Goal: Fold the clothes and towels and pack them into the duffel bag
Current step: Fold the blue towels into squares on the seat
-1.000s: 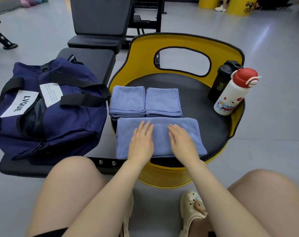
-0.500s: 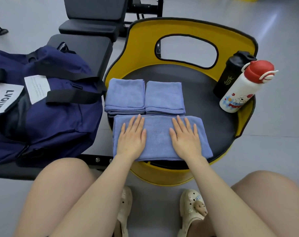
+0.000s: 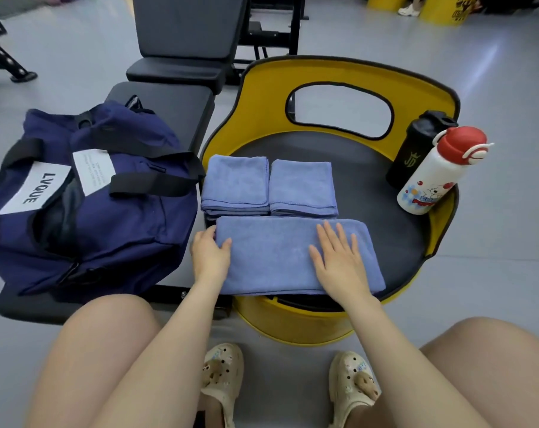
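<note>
The long towel [image 3: 280, 257] lies folded on the yellow seat [image 3: 385, 211], beside the bag [image 3: 92, 196]; left hand [image 3: 211, 257] fingers curl round its left end; right hand [image 3: 339, 261] lies flat, fingers spread; soft, light and floppy, so best taken at both ends.

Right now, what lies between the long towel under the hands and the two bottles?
Only bare black seat separates the long towel from the black bottle and white bottle, in the head view.

left hand [image 3: 209, 257] grips towel [image 3: 280, 257] end | right hand [image 3: 339, 261] flat on towel | duffel bag [image 3: 107, 205] left
</note>
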`<state>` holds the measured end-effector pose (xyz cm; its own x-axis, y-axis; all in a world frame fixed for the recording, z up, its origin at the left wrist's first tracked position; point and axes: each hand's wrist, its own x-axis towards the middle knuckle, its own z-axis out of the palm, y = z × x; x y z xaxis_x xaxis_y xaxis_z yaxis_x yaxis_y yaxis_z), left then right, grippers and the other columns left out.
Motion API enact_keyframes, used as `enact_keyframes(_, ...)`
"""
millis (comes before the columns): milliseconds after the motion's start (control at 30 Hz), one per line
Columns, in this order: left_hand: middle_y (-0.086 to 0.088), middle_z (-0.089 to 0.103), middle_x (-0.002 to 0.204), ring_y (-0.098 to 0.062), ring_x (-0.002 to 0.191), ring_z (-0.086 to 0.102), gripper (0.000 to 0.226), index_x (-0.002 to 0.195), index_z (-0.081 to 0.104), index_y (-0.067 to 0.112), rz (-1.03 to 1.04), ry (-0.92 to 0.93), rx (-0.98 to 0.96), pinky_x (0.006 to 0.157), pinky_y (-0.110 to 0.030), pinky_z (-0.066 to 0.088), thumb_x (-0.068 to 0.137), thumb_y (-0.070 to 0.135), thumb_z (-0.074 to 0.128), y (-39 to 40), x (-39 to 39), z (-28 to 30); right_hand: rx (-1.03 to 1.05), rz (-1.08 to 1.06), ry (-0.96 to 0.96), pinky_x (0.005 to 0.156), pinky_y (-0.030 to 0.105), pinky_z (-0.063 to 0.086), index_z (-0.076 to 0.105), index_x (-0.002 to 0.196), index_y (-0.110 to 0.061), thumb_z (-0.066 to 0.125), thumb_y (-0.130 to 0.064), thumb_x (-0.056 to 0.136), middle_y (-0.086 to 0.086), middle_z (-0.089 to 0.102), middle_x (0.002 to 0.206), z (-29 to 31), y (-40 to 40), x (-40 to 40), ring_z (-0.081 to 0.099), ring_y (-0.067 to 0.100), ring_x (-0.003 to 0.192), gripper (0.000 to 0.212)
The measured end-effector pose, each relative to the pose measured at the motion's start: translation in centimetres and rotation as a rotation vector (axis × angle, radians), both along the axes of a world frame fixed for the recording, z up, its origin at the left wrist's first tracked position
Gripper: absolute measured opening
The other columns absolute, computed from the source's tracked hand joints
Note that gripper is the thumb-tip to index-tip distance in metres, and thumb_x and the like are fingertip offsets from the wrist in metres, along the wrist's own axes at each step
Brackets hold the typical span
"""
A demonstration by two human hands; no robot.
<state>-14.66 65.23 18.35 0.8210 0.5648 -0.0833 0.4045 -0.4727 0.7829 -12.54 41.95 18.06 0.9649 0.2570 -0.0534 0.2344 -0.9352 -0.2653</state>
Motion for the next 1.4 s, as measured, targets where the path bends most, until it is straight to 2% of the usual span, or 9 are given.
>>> enact_keyframes(267, -0.011, 0.061, 0.107, -0.029, 0.101, 0.057, 0.023, 0.103, 0.056, 0.006, -0.039, 0.235, -0.178, 0.073, -0.029, 0.038, 0.093, 0.027, 0.056, 0.4, -0.4, 1.1, -0.059, 0.062, 0.057, 0.118, 0.038, -0.013, -0.003, 0.153, -0.029, 0.009, -0.049, 0.101, -0.010, -0.010, 0.160, -0.8, 0.9, -0.6, -0.015, 0.015, 0.146, 0.057)
enact_keyframes(500, 0.000, 0.062, 0.093, -0.020, 0.090, 0.056, 0.013, 0.099, 0.060, 0.014, -0.117, -0.004, -0.146, 0.068, -0.028, 0.041, 0.092, 0.025, 0.058, -1.4, -1.3, 4.4, -0.029, 0.060, 0.127, 0.118, 0.040, -0.010, 0.002, 0.154, -0.026, 0.015, -0.046, 0.103, -0.007, -0.007, 0.161, -0.2, 1.2, -0.2, -0.012, 0.017, 0.147, 0.056)
enact_keyframes(600, -0.004, 0.067, 0.105, -0.021, 0.101, 0.059, 0.024, 0.109, 0.066, 0.011, -0.192, -0.059, -0.155, 0.079, -0.029, 0.043, 0.091, 0.025, 0.060, -3.1, -1.0, 5.3, 0.326, -0.060, 0.103, 0.118, 0.033, 0.008, 0.037, 0.146, -0.017, 0.038, -0.037, 0.102, 0.000, 0.025, 0.157, 1.2, 1.7, -0.3, 0.016, 0.018, 0.146, 0.049)
enact_keyframes(733, -0.001, 0.065, 0.109, -0.016, 0.104, 0.057, 0.029, 0.118, 0.064, 0.009, -0.328, -0.058, -0.120, 0.082, -0.023, 0.040, 0.092, 0.020, 0.060, -6.4, -1.1, 5.9, 0.867, -0.215, 0.245, 0.092, 0.032, 0.051, 0.069, 0.102, -0.018, 0.054, -0.034, 0.096, 0.000, 0.070, 0.101, 3.8, 2.9, -0.8, 0.064, 0.016, 0.096, 0.022)
enact_keyframes(867, -0.001, 0.064, 0.116, -0.013, 0.092, 0.058, 0.036, 0.126, 0.058, 0.013, -0.436, -0.030, -0.205, 0.079, -0.026, 0.047, 0.090, 0.011, 0.061, -8.7, -1.6, 6.1, 0.993, -0.313, 0.405, 0.073, 0.035, 0.057, 0.067, 0.086, -0.018, 0.059, -0.040, 0.092, 0.001, 0.068, 0.082, 4.6, 3.2, -0.4, 0.066, 0.017, 0.083, 0.025)
enact_keyframes(967, -0.005, 0.057, 0.130, -0.011, 0.111, 0.053, 0.060, 0.141, 0.042, 0.011, -0.536, 0.042, -0.228, 0.085, -0.012, 0.036, 0.086, 0.013, 0.066, -9.1, -2.3, 5.7, 0.968, -0.385, 0.392, 0.067, 0.037, 0.049, 0.068, 0.080, -0.004, 0.067, -0.028, 0.088, 0.011, 0.068, 0.077, 3.6, 3.0, -0.4, 0.063, 0.023, 0.076, 0.025)
enact_keyframes(1167, 0.007, 0.015, 0.156, -0.013, 0.143, 0.015, 0.093, 0.152, 0.016, 0.023, -0.739, 0.162, 0.159, 0.113, -0.029, 0.024, 0.079, 0.034, 0.074, -8.2, -4.0, 3.9, 0.946, -0.479, 0.284, 0.084, 0.034, 0.051, 0.069, 0.102, -0.009, 0.063, -0.014, 0.089, 0.006, 0.070, 0.099, 3.9, 1.8, 0.2, 0.064, 0.021, 0.096, 0.015)
enact_keyframes(1300, 0.003, 0.035, 0.136, -0.020, 0.125, 0.038, 0.048, 0.131, 0.040, 0.023, -0.610, 0.049, 0.423, 0.089, -0.036, 0.045, 0.087, 0.021, 0.060, -8.8, -4.5, 3.8, 0.933, -0.498, 0.187, 0.081, 0.031, 0.048, 0.069, 0.104, -0.011, 0.060, -0.015, 0.091, 0.002, 0.068, 0.097, 4.9, 0.3, 0.0, 0.061, 0.017, 0.094, 0.016)
enact_keyframes(1400, 0.001, 0.037, 0.128, -0.025, 0.111, 0.047, 0.043, 0.127, 0.038, 0.023, -0.607, 0.088, 0.537, 0.074, -0.036, 0.044, 0.088, 0.021, 0.057, -9.7, -4.8, 4.1, 0.923, -0.525, 0.147, 0.077, 0.027, 0.043, 0.068, 0.095, -0.017, 0.058, -0.015, 0.092, -0.005, 0.063, 0.084, 5.4, -1.4, -0.3, 0.056, 0.014, 0.088, 0.010)
